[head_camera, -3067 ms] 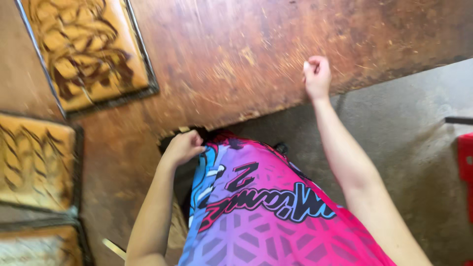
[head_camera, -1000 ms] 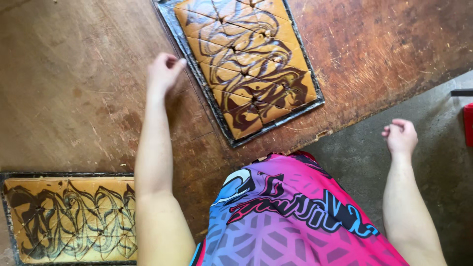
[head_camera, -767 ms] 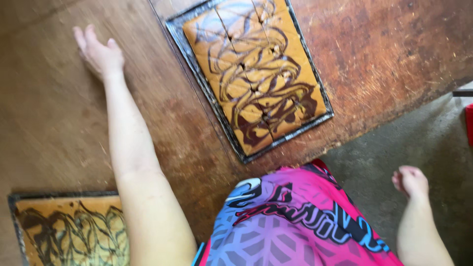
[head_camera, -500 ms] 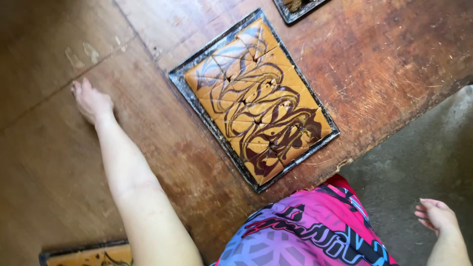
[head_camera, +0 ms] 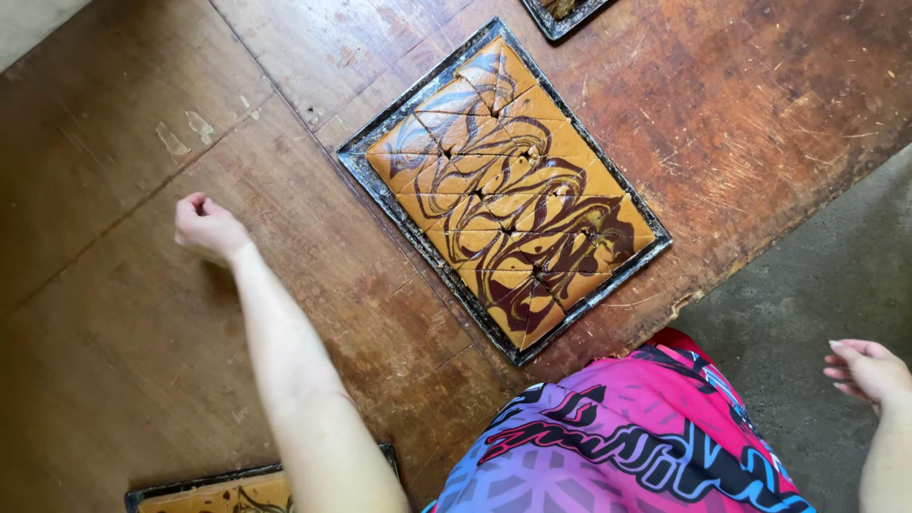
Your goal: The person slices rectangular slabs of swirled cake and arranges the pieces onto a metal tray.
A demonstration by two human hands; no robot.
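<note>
My left hand (head_camera: 204, 226) hovers over the worn wooden table (head_camera: 123, 313) with its fingers curled into a loose fist and nothing in it. To its right lies a dark rectangular tray (head_camera: 357, 165) of golden cake with brown swirls (head_camera: 508, 199), cut into pieces and set at an angle. My right hand (head_camera: 866, 370) hangs beside my hip off the table's edge, over the grey floor, fingers loosely apart and holding nothing.
Another tray of swirled cake (head_camera: 223, 489) peeks in at the bottom left by my left arm. The corner of a third tray (head_camera: 565, 11) shows at the top edge. Grey concrete floor (head_camera: 807, 275) runs along the table's right side.
The view has shifted so the cake tray now sits centre. My left hand drew back toward me and closed from flat to a fist. My right hand dropped lower at my side.
</note>
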